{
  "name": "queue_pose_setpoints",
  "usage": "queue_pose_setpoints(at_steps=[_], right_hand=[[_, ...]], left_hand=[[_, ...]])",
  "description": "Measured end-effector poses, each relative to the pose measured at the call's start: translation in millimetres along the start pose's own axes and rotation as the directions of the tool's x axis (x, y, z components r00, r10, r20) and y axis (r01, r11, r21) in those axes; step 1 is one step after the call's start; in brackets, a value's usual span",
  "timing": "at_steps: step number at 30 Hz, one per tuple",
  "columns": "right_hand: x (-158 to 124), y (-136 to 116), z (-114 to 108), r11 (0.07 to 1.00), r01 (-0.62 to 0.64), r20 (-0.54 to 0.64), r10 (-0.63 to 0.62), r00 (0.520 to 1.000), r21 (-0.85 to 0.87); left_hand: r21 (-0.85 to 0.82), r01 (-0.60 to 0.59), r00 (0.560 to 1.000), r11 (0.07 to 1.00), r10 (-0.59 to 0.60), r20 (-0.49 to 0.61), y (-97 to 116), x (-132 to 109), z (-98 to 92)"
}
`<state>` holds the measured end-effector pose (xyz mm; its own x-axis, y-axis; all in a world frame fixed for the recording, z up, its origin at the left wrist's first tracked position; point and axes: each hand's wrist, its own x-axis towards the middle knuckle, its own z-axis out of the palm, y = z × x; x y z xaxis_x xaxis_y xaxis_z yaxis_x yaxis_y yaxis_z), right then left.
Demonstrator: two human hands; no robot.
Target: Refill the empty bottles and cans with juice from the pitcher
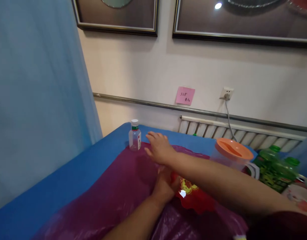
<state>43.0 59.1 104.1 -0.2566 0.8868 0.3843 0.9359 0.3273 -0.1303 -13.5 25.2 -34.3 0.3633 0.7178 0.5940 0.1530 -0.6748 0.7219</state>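
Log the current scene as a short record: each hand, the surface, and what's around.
right hand: open, above the left hand, beside the white-capped clear bottle, apparently not touching it
left hand: partly hidden, at the red wavy-edged item; grip unclear
surface: purple plastic sheet over blue cover
right side: orange-lidded pitcher, two green bottles

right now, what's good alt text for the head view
A person's open right hand, stretched past the left hand, is near a clear white-capped bottle. The left appears to touch a red wavy-edged item; purple plastic lies over a blue surface, with an orange-lidded jug to the right.
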Motion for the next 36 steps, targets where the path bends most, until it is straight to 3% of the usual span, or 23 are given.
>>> queue_pose_setpoints(at_steps=[3,6,9,13,18,22,23,25,26,27,29,31,33,36], right_hand=[[73,-7,3,1.0,0.004,-0.005,-0.005,1.0,-0.021],[121,-7,9,1.0,-0.001,0.01,0.001,1.0,-0.023],[142,-6,18,1.0,0.005,0.043,-0.006,0.999,0.004],[136,-4,28,0.999,-0.019,0.023,0.018,1.0,0.047],[91,-1,20,0.994,-0.064,-0.108,0.073,0.991,0.086],[22,14,-6,0.994,-0.039,-0.281,0.067,0.957,0.105],[0,19,-14,0.994,-0.015,-0.359,0.055,0.932,0.111],[-49,31,-28,0.984,0.124,-0.645,-0.015,0.764,0.124],[-73,36,-33,0.981,0.165,-0.725,-0.038,0.687,0.105],[-97,41,-37,0.981,0.177,-0.766,-0.05,0.641,0.084],[-139,50,-39,0.988,0.14,-0.792,-0.037,0.609,0.062],[-168,59,-34,0.989,0.102,-0.788,0.019,0.615,0.104],[-185,68,-24,0.974,0.085,-0.773,0.113,0.625,0.211],[-192,81,-6,0.905,0.049,-0.735,0.311,0.602,0.423]], left_hand=[[0.087,0.086,0.994,0.992,-0.091,0.057,-3,-3,-3.7],[0.15,0.175,0.978,0.973,-0.19,0.091,-1,-4,-5.3],[0.153,0.197,0.967,0.968,-0.217,0.13,6,-4,-5.9],[0.144,0.159,0.974,0.977,-0.179,0.138,11,-4,-6.9],[0.107,0.093,0.993,0.99,-0.099,0.059,12,-3,-9.9],[0.181,0.002,0.997,0.983,0.012,-0.078,16,0,-17.2],[0.211,-0.043,0.992,0.976,0.067,-0.111,16,1,-19.4],[0.275,-0.136,0.97,0.952,0.185,-0.159,16,3,-23.0],[0.311,-0.177,0.955,0.934,0.24,-0.175,15,3,-24.2],[0.353,-0.21,0.938,0.912,0.289,-0.189,14,4,-24.7],[0.445,-0.244,0.901,0.861,0.371,-0.225,10,5,-24.0],[0.525,-0.246,0.86,0.815,0.433,-0.27,8,6,-21.5],[0.564,-0.25,0.835,0.787,0.47,-0.286,10,7,-18.8],[0.559,-0.273,0.849,0.783,0.47,-0.243,18,9,-16.5]])
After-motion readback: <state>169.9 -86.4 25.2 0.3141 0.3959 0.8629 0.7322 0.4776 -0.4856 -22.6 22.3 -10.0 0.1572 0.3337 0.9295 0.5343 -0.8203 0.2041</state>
